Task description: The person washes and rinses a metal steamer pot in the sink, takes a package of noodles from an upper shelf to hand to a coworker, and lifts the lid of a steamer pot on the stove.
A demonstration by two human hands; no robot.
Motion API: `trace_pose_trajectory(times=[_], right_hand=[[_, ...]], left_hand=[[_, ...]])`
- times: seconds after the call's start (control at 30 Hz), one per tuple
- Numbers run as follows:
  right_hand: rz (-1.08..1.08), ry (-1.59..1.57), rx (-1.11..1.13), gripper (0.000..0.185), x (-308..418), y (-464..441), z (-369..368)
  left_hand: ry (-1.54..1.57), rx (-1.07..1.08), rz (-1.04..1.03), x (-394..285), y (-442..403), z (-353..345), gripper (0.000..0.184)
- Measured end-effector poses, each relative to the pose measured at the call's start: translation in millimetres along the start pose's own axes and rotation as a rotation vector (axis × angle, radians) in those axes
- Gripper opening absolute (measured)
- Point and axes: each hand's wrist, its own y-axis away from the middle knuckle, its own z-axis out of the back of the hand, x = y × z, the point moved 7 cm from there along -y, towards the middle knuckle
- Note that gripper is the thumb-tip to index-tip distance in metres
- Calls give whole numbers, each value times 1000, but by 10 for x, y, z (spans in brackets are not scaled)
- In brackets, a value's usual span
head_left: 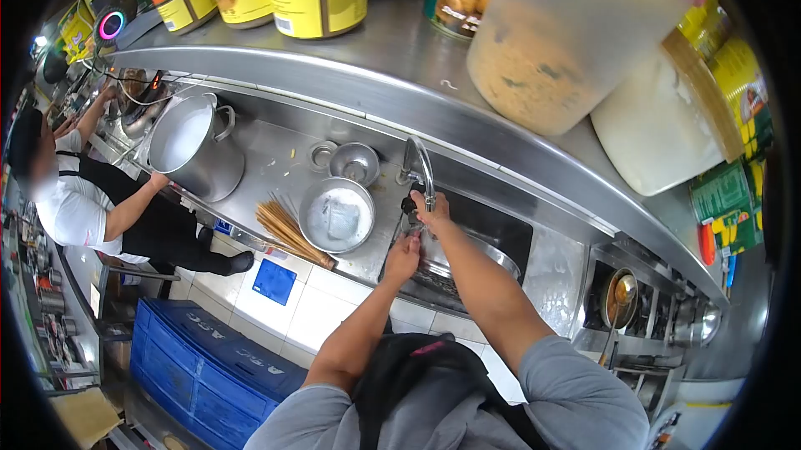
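Observation:
Both of my hands are over the sink, just below the curved metal tap. My right hand has its fingers curled by the tap's spout, against a small dark thing whose kind I cannot make out. Slightly lower and to the left, my left hand is closed, with its fingertips pointing up towards the right hand; what it grips is too small to name. A large metal bowl lies in the sink, partly hidden by my right forearm.
Left of the sink stand a metal pot with whitish contents, a small bowl, a bundle of wooden sticks and a big stockpot. A co-worker stands at far left. A shelf with jars overhangs the counter.

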Motion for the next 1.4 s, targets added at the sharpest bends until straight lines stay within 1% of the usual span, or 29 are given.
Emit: trace_pose_trajectory(times=[0.03, 0.07, 0.1, 0.2, 0.23, 0.27, 0.3, 0.37, 0.4, 0.43, 0.47, 0.5, 0.53, 0.57, 0.6, 0.63, 0.67, 0.73, 0.8, 0.83, 0.9, 0.93, 1.0, 1.1, 1.13, 1.2, 1.27, 1.33, 1.4], right_hand=[[-180, 30, 120, 45, -65, 9, -11], [-242, 66, 176, 49, -69, 56, 0], [-239, 71, 171, 49, -11, 159, 28], [-146, 105, 142, 44, 66, 313, 93], [-148, 112, 136, 44, -2, 291, 81], [-191, 77, 53, 38, -70, 274, 103], [-232, 42, -32, 32, -153, 239, 143], [-229, -5, -54, 25, -300, 147, 138], [-166, 52, -154, 24, -205, 199, 173], [-107, 110, -251, 23, -116, 298, 237], [-28, 211, -140, 30, 250, 461, 260], [-39, 210, -142, 30, 177, 418, 236], [93, 322, -218, 36, 156, 367, 220], [231, 433, -294, 41, 153, 324, 204], [244, 426, -241, 49, 187, 328, 195], [242, 425, -242, 49, 199, 343, 202], [251, 457, -240, 42, 229, 354, 189], [263, 485, -238, 36, 243, 341, 124], [560, 225, -352, 21, 330, 447, 92], [563, 224, -345, 21, 345, 376, 118], [263, 75, 6, 33, 144, 118, 98], [258, 77, 14, 33, 122, 171, 116], [194, 258, 59, 37, 83, 160, 106], [229, 418, 84, 36, 30, 91, 189], [115, 384, 102, 37, 15, 129, 281], [-68, 256, 201, 41, -25, 166, 329], [-76, 186, 292, 40, -8, 275, 409], [-80, 111, 375, 38, 27, 306, 379], [85, 588, 291, 44, 63, 266, 357]], left_hand=[[76, 110, 34, 37, -13, 5, 48], [203, 84, 136, 124, -146, 99, 36], [209, 85, 132, 20, -239, 167, 36], [254, 10, -12, -512, -635, 298, 38], [214, 14, -137, -694, -778, 188, 41], [172, 20, -265, -838, -912, 101, 45], [179, 26, -269, -860, -1064, 67, 45], [-358, 295, -380, -841, -1365, -226, 58], [-545, 445, -456, -702, -1497, -410, 62], [-540, 456, -457, -594, -1614, -477, 62], [-618, 582, -410, -423, -1684, -578, 61], [-698, 708, -359, -179, -1759, -693, 60], [-621, 734, -381, -156, -1767, -724, 62], [-558, 699, -302, -49, -1773, -693, 61], [-490, 659, -226, -353, -1531, -418, 60], [-420, 616, -155, -691, -1264, -119, 59], [-421, 616, -155, -631, -1098, -169, 59], [64, -151, -189, -555, -681, 159, 51], [26, -236, -449, -593, -146, -79, 47], [25, -243, -445, -596, 66, -96, 47], [-368, -159, -549, -779, 475, -151, 52], [-369, -158, -538, -645, 420, -128, 52], [-49, 65, -299, -353, 40, -64, 60], [28, -11, -318, -513, 11, -135, 52], [37, 115, -292, -803, 128, -117, 52], [42, 69, -394, -920, 317, -69, 57], [-1, 84, -595, -857, 357, -4, 62], [-102, 6, -593, -802, 368, -16, 62], [-153, -50, -551, -816, 433, -109, 59]])
